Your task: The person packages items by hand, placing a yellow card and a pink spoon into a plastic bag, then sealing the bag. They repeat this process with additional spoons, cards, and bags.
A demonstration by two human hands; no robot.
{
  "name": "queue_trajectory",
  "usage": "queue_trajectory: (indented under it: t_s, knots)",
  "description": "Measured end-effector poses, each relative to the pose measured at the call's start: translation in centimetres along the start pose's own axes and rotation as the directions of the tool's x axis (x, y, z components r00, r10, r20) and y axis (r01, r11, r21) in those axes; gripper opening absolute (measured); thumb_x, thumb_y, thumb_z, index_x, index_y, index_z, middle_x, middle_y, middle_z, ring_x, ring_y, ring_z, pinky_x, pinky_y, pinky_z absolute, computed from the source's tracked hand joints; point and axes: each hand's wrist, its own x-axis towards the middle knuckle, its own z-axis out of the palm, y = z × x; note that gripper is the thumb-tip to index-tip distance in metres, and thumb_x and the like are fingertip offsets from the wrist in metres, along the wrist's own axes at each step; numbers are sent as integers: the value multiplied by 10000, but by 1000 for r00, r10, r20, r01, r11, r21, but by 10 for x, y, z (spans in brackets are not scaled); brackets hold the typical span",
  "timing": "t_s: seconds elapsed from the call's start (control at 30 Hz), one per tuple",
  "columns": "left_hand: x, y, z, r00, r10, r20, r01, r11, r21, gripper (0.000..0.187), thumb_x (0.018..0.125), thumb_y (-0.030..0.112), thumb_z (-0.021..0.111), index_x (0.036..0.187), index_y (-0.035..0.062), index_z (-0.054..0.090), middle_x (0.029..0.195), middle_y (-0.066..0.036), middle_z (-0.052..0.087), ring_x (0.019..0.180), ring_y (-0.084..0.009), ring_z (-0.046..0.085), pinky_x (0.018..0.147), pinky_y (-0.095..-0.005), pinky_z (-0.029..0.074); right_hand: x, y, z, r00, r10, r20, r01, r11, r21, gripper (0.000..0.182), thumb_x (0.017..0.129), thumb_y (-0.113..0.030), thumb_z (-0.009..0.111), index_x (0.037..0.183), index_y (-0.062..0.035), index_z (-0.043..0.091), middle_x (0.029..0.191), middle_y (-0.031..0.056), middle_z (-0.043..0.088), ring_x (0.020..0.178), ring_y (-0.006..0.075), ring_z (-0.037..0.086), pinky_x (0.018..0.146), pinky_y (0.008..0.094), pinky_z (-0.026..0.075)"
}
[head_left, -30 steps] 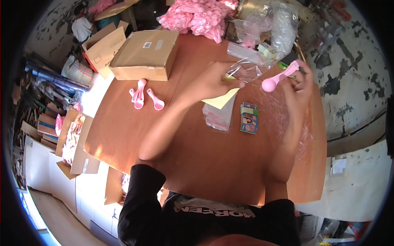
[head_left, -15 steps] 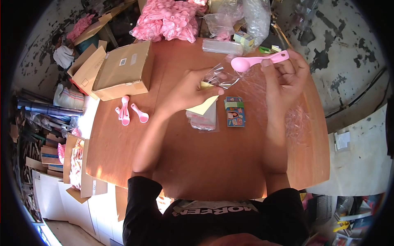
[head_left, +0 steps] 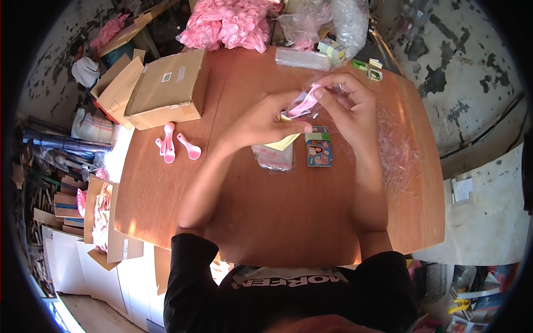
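My left hand (head_left: 260,123) is closed on a clear plastic bag (head_left: 315,115) and a sheet of yellow paper (head_left: 283,142). Between thumb and fingers, my right hand (head_left: 353,106) pinches a pink measuring spoon (head_left: 306,102). The spoon's bowl end points down into or against the bag's mouth; the fingers hide which. Below my hands lies a stack of clear bags (head_left: 274,157), beside a bundle of blue printed cards (head_left: 318,153) with a green band. Several more pink spoons (head_left: 169,145) rest on the table at the left.
A closed cardboard box (head_left: 165,86) stands at the table's back left. Behind are a heap of pink spoons (head_left: 230,25) and a clear plastic pack (head_left: 302,59). Thin clear plastic scraps (head_left: 397,155) lie at the right. Another person (head_left: 86,71) is at the far left.
My right hand has brought the pink measuring spoon left and down to the bag in my left hand. The spoon has turned from nearly level to slanting. My left hand keeps its hold.
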Motion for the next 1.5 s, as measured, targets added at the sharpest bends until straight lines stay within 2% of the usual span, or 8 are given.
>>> queue_trajectory:
  t_s: [0.3,0.63,0.8,1.07,1.13,1.27,1.4,1.5]
  knots:
    - [7,-5,10,952,-14,-306,-68,964,-257,227,943,75,613,1139,-37,640,947,-55,705,844,-73,632,706,-228,519,-2,-6,0,997,22,73,-8,984,-178,125,861,3,672,979,41,690,939,98,702,858,126,665,751,253,531]
    - [3,12,9,968,-115,-224,40,949,-314,224,961,120,607,1109,-37,665,885,-14,700,774,-21,563,642,-201,460,0,-19,-5,969,-201,142,246,832,-498,173,812,-8,712,985,-2,718,926,88,664,835,171,645,731,272,514]
    - [0,21,7,975,22,-219,8,991,133,185,907,61,625,1060,-23,688,771,-85,702,633,-56,594,534,-240,465,2,-23,-3,923,-306,235,384,669,-637,123,769,-69,721,887,-35,723,855,52,637,788,227,617,677,343,505]
    - [-5,19,1,993,106,-45,-86,943,321,195,858,19,642,1044,-14,691,779,-161,697,614,-235,666,554,-327,492,-3,-25,-8,890,-226,397,446,619,-647,48,762,-3,704,809,-1,698,850,62,630,748,207,616,637,319,490]
    - [-4,20,-1,993,120,16,-118,930,348,187,859,30,650,1037,-10,695,775,-162,694,613,-247,664,565,-337,490,-3,-26,-15,926,-34,375,264,768,-584,43,771,7,689,813,3,695,829,66,633,740,183,615,619,297,473]
    - [-3,28,-3,981,189,35,-192,950,246,169,854,28,666,1014,0,712,777,-159,697,624,-214,662,582,-311,483,3,-24,-25,916,-67,397,244,877,-415,15,791,4,687,796,18,686,816,78,641,760,166,616,642,279,458]
    - [-4,14,-6,975,200,-91,-197,979,42,191,912,19,611,1080,-21,691,859,-82,723,740,-98,635,639,-253,500,-1,-28,-29,990,25,137,-12,995,-101,97,882,-50,638,826,24,667,896,106,663,761,182,615,686,302,491]
    - [-5,19,-8,951,-50,-304,-39,959,-282,219,932,42,601,1128,-36,660,839,-38,722,754,-48,605,638,-200,478,4,-40,-59,995,101,-14,-77,836,543,126,962,-124,525,1021,-24,575,903,121,633,813,231,625,770,367,537]
